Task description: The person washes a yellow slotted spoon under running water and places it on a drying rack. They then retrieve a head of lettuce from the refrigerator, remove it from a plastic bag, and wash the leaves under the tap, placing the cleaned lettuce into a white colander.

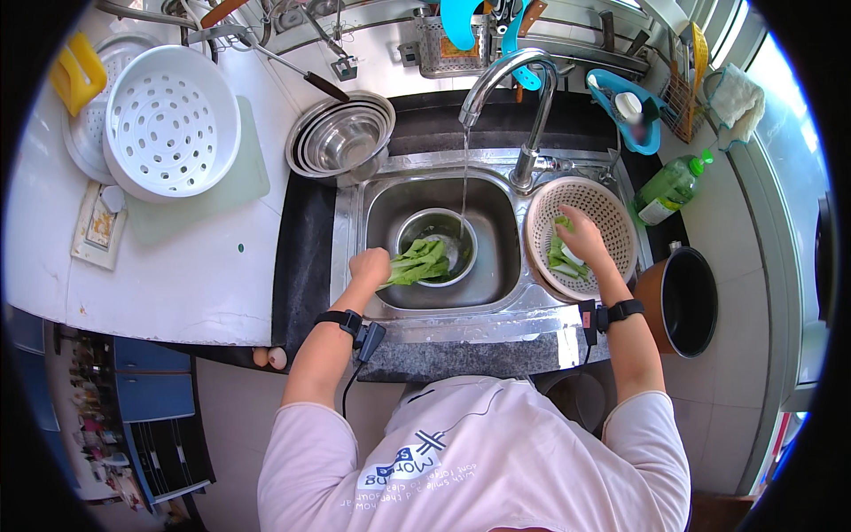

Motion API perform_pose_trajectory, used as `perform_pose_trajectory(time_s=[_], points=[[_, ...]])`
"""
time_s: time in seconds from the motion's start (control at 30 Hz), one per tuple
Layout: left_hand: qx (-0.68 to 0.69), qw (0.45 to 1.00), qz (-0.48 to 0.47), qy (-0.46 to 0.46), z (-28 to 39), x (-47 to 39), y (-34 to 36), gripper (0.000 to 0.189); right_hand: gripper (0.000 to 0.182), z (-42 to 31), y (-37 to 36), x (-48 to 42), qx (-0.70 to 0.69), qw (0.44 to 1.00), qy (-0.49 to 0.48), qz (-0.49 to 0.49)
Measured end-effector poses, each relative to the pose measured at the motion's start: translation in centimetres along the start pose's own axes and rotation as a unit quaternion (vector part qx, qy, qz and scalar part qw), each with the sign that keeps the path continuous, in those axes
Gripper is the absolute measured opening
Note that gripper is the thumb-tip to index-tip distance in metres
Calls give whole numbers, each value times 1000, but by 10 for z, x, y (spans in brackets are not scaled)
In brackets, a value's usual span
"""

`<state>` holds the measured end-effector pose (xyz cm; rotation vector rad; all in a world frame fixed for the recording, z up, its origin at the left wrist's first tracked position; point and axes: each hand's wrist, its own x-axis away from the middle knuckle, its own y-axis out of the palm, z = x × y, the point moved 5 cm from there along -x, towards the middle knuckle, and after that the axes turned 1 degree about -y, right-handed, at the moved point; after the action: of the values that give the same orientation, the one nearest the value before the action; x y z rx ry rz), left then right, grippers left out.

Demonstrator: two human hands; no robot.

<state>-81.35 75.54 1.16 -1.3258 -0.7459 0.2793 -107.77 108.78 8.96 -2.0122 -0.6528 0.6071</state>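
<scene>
My left hand (370,267) is closed around the stem end of a bunch of leafy greens (422,261), whose leaves reach over a steel bowl (471,256). That bowl stands in the steel sink (495,286), and a stream of water (465,173) falls into it from the chrome faucet (505,61). My right hand (583,236) is over a beige plastic colander (619,219) at the right of the sink, fingers spread, close to some cut green leaves (565,259) lying inside. Whether its fingers touch the leaves I cannot tell.
Nested steel bowls (342,139) stand behind the sink's left corner. A white perforated basket (166,126) rests on a cutting board (239,166) at the left. Right of the colander are a green dish soap bottle (668,189) and a dark-lined pot (688,302). Two eggs (276,358) lie at the counter's front edge.
</scene>
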Motion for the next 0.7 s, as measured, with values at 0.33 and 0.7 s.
perform_pose_trajectory(time_s=[0.33, 0.7], points=[[253, 937, 177, 162, 99, 2, -143, 23, 42, -145, 63, -50, -316, 932, -132, -120], [593, 776, 42, 212, 130, -60, -109, 6, 15, -183, 27, -98, -178, 980, -90, 5]])
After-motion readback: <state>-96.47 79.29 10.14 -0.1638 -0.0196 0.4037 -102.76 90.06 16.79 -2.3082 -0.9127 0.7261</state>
